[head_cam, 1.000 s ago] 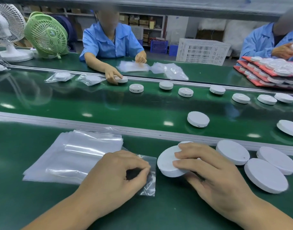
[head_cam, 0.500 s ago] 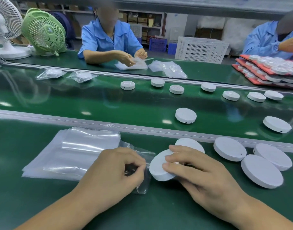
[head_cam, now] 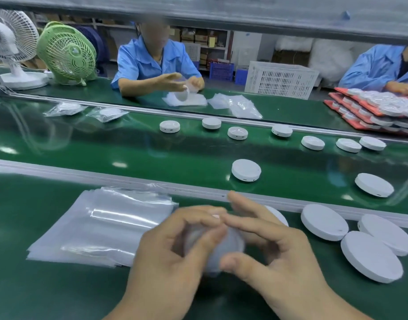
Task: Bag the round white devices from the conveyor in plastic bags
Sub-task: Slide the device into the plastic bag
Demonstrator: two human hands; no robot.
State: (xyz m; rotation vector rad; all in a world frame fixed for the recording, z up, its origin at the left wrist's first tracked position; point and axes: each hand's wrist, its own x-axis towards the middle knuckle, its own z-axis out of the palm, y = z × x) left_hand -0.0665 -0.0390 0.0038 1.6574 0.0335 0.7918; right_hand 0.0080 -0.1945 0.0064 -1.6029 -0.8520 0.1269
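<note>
Left grip (head_cam: 175, 245): curled round the round white device (head_cam: 213, 247).
Right grip (head_cam: 279, 250): thumb and fingers pinching same device.
Risk: device dropping onto desk (head_cam: 60, 294).
Cause: likely loose pinch, motion-blurred handling.

Round white plastic device (head_cam: 213, 247), blurred, held between left hand (head_cam: 175, 250) and right hand (head_cam: 274, 248); clear plastic bags (head_cam: 101, 222) stacked left, three devices (head_cam: 324, 221) flat right

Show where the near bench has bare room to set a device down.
Bare mat: front-left, between the bag stack and the near edge, left of the left hand. Crowded: right of the right hand, three loose devices cluster.
</note>
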